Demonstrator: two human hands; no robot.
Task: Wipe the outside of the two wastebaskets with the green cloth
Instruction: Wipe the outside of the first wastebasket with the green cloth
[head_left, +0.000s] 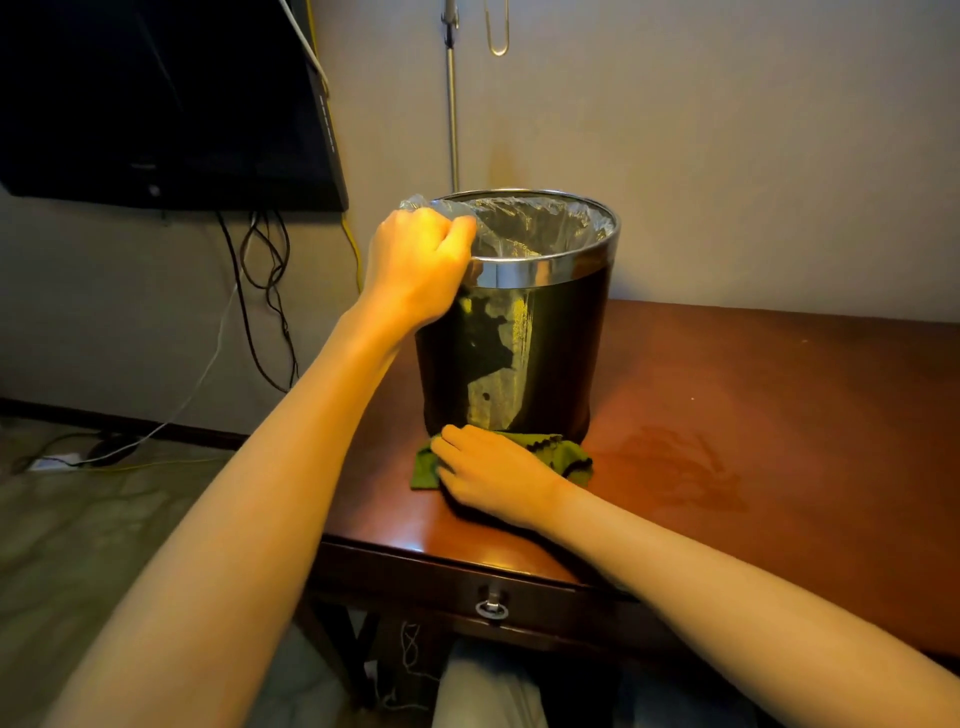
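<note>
Both bare forearms reach in from the lower edge. The right hand (493, 473) lies palm down on the green cloth (563, 451), fingers laid loosely over it; as far as shows, it presses the cloth rather than pinches it, and the thumb is hidden. The cloth lies bunched on the worktop (779, 415), touching the foot of the one wastebasket (550, 358) in view; no second basket shows. The left hand (415, 270) grips the basket's metal rim (540, 271) on its left side, fingers curled over the edge and onto the clear liner bag (535, 228).

The dark wall facing the camera shows pale streaks and patches, so I judge the wiping of this basket is under way, with the cloth low at the base. To do it well, gather the cloth into the palm and draw it up the wall in overlapping strokes from base to band. Use the rim grip to turn the basket so the far side comes round. Keep that grip light enough that the liner is not dragged out.

A dull, damp-looking mark (685, 467) lies on the worktop to the right, and a drawer pull (491, 605) sits below the front edge. A dark screen (156, 104) hangs on the wall at left, with cables (260, 291) trailing down to the floor.
</note>
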